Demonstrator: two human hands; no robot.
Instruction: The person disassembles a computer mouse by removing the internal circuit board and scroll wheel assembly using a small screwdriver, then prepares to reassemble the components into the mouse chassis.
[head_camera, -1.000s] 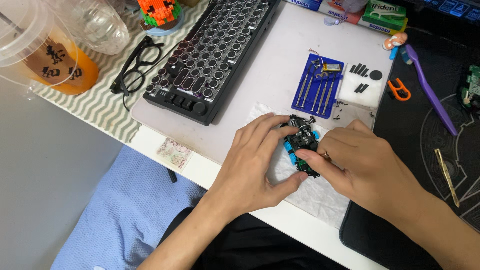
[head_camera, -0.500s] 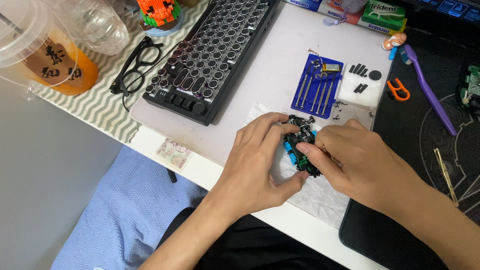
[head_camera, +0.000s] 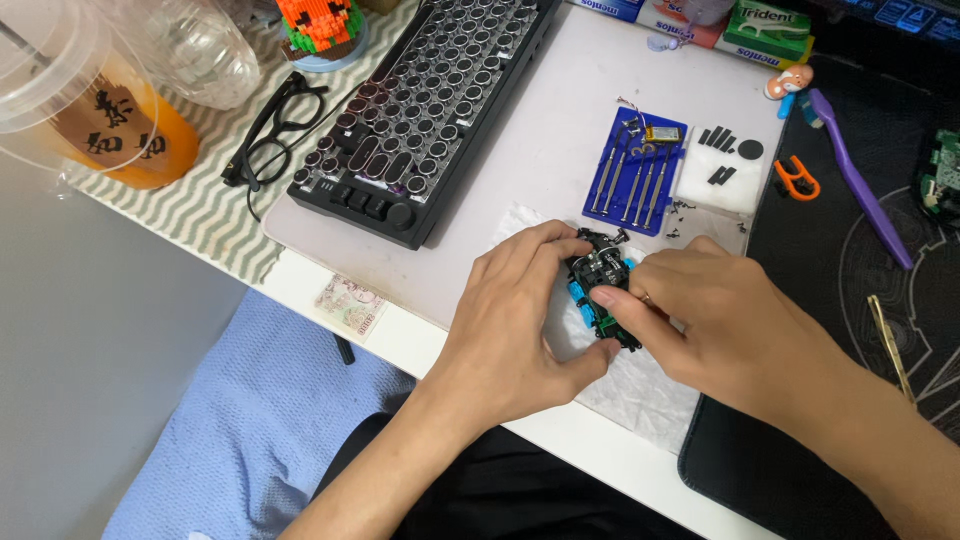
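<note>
Little has shifted since a moment ago: both hands still pinch the small black-and-blue gadget (head_camera: 600, 290). Left hand (head_camera: 515, 320) cups its near side, right hand (head_camera: 715, 320) presses on top, over the tissue (head_camera: 640, 390) on the worktop (head_camera: 560, 130), near the screwdriver set (head_camera: 635, 175).

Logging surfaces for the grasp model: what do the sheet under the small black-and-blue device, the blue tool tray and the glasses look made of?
White sheet: looks like paper towel, matte, crinkled and quilted. Small black-and-blue device, held between left hand and right hand: apparently hard plastic around a green circuit board. Blue tool tray: likely moulded plastic, slight sheen; the drivers in it look like metal shafts. Glasses: black frame, probably plastic, glossy.
</note>
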